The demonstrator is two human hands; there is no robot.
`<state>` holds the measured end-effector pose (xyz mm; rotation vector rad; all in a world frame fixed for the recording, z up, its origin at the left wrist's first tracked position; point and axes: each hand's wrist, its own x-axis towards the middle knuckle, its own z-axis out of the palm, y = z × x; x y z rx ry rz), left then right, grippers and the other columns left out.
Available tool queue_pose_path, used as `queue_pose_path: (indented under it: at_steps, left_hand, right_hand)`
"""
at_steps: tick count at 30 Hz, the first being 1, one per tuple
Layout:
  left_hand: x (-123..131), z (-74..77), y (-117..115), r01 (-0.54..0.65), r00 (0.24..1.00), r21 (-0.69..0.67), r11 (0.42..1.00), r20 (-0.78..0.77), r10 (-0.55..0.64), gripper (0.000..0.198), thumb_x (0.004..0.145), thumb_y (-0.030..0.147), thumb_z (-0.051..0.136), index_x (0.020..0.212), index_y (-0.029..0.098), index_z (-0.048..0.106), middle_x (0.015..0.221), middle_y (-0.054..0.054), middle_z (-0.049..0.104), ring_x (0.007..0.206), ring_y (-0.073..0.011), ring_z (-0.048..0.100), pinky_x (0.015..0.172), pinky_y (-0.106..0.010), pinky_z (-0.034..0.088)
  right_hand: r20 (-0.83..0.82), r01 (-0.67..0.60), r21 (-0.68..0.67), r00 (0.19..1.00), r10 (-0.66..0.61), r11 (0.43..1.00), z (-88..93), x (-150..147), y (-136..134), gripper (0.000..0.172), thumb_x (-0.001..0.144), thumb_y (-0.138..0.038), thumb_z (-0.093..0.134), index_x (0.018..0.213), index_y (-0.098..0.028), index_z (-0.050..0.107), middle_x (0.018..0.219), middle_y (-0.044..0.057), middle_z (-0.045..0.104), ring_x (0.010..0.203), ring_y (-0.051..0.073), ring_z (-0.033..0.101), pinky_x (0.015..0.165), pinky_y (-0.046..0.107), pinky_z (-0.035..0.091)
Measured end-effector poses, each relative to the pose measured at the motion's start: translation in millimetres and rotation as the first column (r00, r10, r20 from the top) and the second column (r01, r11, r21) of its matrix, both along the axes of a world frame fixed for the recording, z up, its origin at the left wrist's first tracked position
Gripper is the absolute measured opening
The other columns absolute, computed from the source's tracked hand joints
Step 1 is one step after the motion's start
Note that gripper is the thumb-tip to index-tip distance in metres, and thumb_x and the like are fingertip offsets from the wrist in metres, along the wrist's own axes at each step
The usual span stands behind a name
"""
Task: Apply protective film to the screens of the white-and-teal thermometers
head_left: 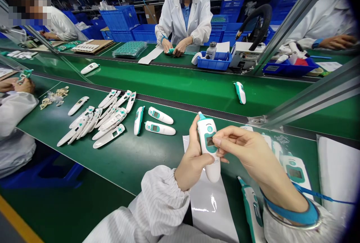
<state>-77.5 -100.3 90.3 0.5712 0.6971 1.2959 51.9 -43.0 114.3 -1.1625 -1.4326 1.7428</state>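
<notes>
My left hand is wrapped round a white and teal thermometer, holding it upright above a glossy white sheet. My right hand reaches in from the right, its thumb and forefinger pinched at the thermometer's small display. A blue wrist strap sits on my right wrist. More finished thermometers lie to the right under my forearm, and one lies by my right sleeve.
Three assembled thermometers and a pile of white shell halves lie on the green mat to the left. One thermometer rides the conveyor. People in white coats work opposite and at the left; blue bins stand across the belt.
</notes>
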Motion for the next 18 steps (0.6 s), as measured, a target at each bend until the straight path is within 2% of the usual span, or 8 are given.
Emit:
queue_pose_path:
  at_steps: [12, 18]
  left_hand:
    - [0.5, -2.8, -1.2, 0.009, 1.0, 0.031, 0.999, 0.004, -0.009, 0.101, 0.07, -0.004, 0.05, 0.146, 0.043, 0.004, 0.104, 0.002, 0.053, 0.08, -0.0103, 0.054, 0.083, -0.034, 0.051]
    - [1.3, -0.9, -2.2, -0.025, 1.0, -0.001, 1.0, -0.014, 0.025, 0.087, 0.078, 0.005, 0.047, 0.146, 0.044, 0.009, 0.115, -0.001, 0.052, 0.078, -0.0123, 0.056, 0.08, -0.037, 0.052]
  right_hand:
    - [0.0, 0.01, -0.006, 1.0, -0.01, 1.0, 1.1, 0.0, 0.6, 0.021, 0.071, -0.038, 0.075, 0.071, -0.019, 0.067, 0.058, 0.0, 0.064, 0.052, 0.013, 0.062, 0.048, 0.024, 0.049]
    - [0.012, 0.033, -0.012, 0.999, -0.033, 0.999, 1.8, -0.2, -1.7, 0.024, 0.07, -0.04, 0.075, 0.074, -0.018, 0.067, 0.058, 0.0, 0.063, 0.052, 0.014, 0.061, 0.046, 0.025, 0.049]
